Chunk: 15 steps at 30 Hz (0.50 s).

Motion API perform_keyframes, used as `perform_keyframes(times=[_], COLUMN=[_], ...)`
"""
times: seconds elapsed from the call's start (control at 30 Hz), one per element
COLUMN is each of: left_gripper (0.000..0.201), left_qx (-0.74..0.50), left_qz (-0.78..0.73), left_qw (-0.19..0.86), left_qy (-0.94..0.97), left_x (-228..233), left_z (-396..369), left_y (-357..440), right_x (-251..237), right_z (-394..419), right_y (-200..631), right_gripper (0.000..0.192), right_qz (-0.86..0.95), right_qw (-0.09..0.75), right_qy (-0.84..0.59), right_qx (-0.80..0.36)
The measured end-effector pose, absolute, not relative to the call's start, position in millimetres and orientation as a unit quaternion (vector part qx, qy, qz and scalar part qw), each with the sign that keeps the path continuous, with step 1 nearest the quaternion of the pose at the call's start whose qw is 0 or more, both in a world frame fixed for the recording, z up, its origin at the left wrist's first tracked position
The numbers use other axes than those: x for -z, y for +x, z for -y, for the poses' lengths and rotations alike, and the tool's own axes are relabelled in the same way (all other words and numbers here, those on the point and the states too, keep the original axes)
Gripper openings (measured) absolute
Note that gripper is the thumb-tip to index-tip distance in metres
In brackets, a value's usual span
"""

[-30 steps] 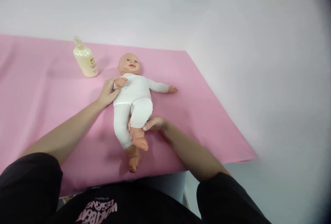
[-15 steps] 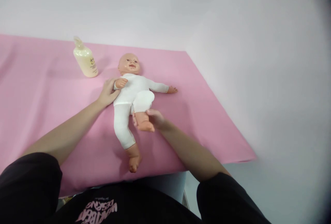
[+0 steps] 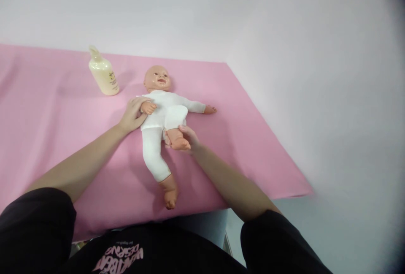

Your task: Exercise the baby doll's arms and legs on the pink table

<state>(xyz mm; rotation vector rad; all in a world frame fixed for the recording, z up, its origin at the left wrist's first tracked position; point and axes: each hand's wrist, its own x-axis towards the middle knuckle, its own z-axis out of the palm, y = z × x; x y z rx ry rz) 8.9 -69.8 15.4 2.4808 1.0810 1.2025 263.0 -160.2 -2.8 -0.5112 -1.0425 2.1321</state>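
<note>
A baby doll [image 3: 158, 115] with a white cloth body lies on its back, head away from me. My right hand [image 3: 189, 137] is wrapped round the lower part of one leg, the one on the right, which is bent with its knee raised toward the belly. The other leg stretches toward me. At the doll's side, my left hand [image 3: 132, 113] is closed round the arm on the left, near its small hand. Some fingers of both my hands are hidden behind the doll.
A pale yellow pump bottle [image 3: 104, 73] stands upright on the pink cloth [image 3: 63, 139], left of the doll's head. White walls [image 3: 284, 54] rise behind the table and along its right side. The table's front edge runs close to my body.
The bent leg has been pushed further up toward the belly by my right hand. The stretched leg has swung slightly to the right. My left hand stays almost in place.
</note>
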Motion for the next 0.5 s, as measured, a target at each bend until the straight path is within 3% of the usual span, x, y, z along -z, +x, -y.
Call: perform_keyframes(times=[0.27,0.5], left_gripper=[0.058,0.061], left_qx=[-0.500,-0.524], left_qz=[-0.399,-0.425], left_qw=[0.121,0.189], left_qy=[0.759,0.713], left_x=[10,20], left_z=[45,38], left_y=[4,-2], right_x=[2,-4], right_z=[171,176], right_y=[262,263], right_gripper=[0.046,0.048], right_qz=[0.480,0.535], right_qw=[0.179,0.109], right_qy=[-0.174,-0.103], right_qx=[-0.841,-0.832])
